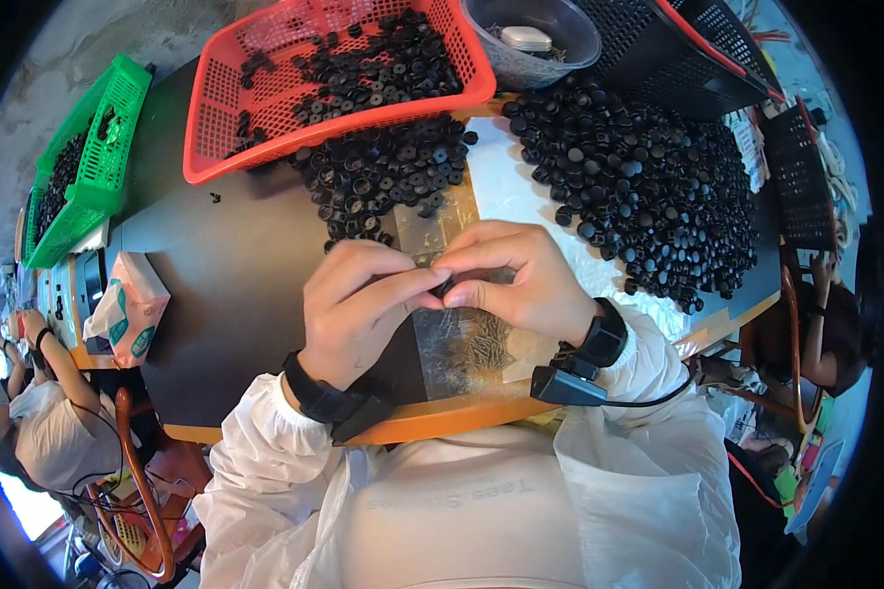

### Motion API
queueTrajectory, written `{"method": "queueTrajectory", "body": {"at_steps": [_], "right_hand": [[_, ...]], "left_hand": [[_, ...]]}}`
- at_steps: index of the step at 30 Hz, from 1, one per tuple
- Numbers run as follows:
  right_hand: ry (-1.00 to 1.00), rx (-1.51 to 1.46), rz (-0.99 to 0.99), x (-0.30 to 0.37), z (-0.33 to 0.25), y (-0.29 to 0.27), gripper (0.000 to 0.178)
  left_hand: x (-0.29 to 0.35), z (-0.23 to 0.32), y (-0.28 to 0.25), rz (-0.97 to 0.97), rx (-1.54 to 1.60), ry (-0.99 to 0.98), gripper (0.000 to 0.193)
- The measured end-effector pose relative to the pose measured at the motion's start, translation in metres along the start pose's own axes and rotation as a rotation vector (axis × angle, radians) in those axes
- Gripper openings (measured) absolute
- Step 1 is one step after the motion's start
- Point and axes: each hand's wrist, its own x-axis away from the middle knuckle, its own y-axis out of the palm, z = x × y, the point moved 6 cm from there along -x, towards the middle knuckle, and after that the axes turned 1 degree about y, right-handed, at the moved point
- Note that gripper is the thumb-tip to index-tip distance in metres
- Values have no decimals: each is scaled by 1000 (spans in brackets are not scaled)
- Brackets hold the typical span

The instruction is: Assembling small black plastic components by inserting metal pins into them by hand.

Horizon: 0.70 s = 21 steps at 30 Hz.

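My left hand [361, 299] and my right hand [521, 275] meet above the middle of the table, fingertips pinched together. Between them sits a small round black plastic piece [445, 288], mostly covered by the fingers. Just below the hands lies a scatter of thin metal pins [479, 344] near the table's front edge. Beyond the hands spreads a loose pile of black ring-like parts [373, 177]. To the right, a large heap of black round caps [648, 187] rests partly on a white sheet [496, 177].
A red basket [198, 147] of black parts stands at the back, with a clear bowl [550, 74] beside it. Black crates [683, 59] fill the back right. At left are a tissue pack [139, 304] and a green basket [108, 157]. Other people sit at both sides.
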Motion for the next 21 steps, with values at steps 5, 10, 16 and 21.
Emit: {"method": "queueTrajectory", "body": {"at_steps": [5, 10, 16, 21], "right_hand": [[-268, 1107, 427, -2, -45, -66, 22], [-146, 1497, 647, 2, -50, -132, 26], [-296, 1246, 344, -18, -44, -76, 20], [-347, 1171, 163, -37, -18, -20, 20]], "left_hand": [[1, -14, -36, 167, -216, -177, 25], [-6, -26, -52, 237, -275, -196, 19], [-2, -28, -38, 107, -352, -130, 19], [-3, -26, -32, 21, -342, -85, 20]]}}
